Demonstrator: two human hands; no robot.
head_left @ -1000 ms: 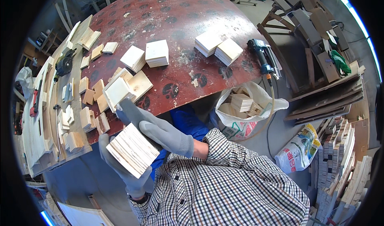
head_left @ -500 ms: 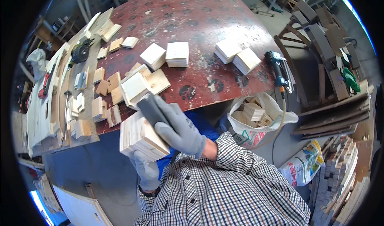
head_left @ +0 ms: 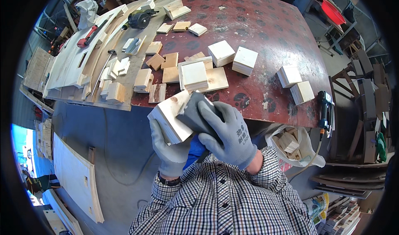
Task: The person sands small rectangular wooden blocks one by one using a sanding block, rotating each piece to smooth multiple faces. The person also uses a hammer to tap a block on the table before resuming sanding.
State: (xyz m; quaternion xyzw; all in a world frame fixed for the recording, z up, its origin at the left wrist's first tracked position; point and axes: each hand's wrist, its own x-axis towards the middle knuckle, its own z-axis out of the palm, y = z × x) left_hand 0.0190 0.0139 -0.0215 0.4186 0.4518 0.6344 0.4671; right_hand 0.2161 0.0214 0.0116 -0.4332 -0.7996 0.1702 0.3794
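A stack of thin square wood pieces (head_left: pixel 169 117) is held up in front of the body, just near of the table edge (head_left: pixel 232 110), with its pale flat face turned toward the right. It is gripped from below and behind by the left hand (head_left: pixel 169 149), whose gloved fingers are closed around its near side. A dark grey sanding block (head_left: pixel 195 112) is pressed against the right face of the stack, and it is clasped by the right hand (head_left: pixel 226 133), with the fingers wrapped over its top. Compared with one second ago, the stack has been turned: then its layered edge was shown toward the camera and lay lower, while now it is raised, and the block has been brought fully onto it. From this it is judged that a rubbing of the stack's side is in progress and that a new face is now being worked. On the red-brown table, similar stacks (head_left: pixel 245 60) are set far and to the right, and single plywood squares (head_left: pixel 160 62) are scattered to the left. A white bag of wood offcuts (head_left: pixel 293 145) is seen below the table's right edge, with a power tool (head_left: pixel 324 108) just beside it. Long boards (head_left: pixel 75 64) and a red-handled tool (head_left: pixel 87 35) are lying at the far left.
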